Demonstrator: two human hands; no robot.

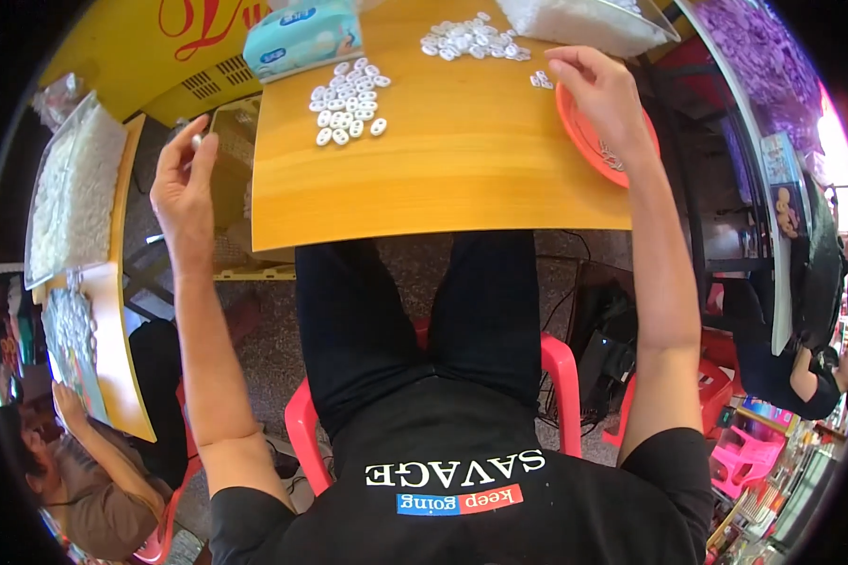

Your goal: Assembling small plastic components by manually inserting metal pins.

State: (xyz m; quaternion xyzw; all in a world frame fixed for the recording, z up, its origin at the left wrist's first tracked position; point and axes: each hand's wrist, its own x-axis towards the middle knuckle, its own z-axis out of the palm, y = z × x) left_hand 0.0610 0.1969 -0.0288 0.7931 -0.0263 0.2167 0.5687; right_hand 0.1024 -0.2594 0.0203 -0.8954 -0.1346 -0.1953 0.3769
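Note:
My left hand [187, 184] is raised off the left edge of the table, thumb and forefinger pinching a small whitish piece [198, 140] that is mostly hidden. Over the red bowl [650, 155] at the table's right side is my right hand [608, 94], its fingertips drawn together; whatever they hold cannot be made out. Just below those fingertips lie a few small pale parts [541, 81]. Thin metal pieces [612, 160] rest inside the bowl. White oval pieces with two holes [347, 102] are spread at the table's left, and another white heap [474, 40] sits farther back.
A teal tissue pack [303, 40] stands at the far left of the wooden table [424, 179]. A clear bin of white pieces [579, 24] is at the far right. Other people sit left and right; a side table on the left bears another bin [75, 188].

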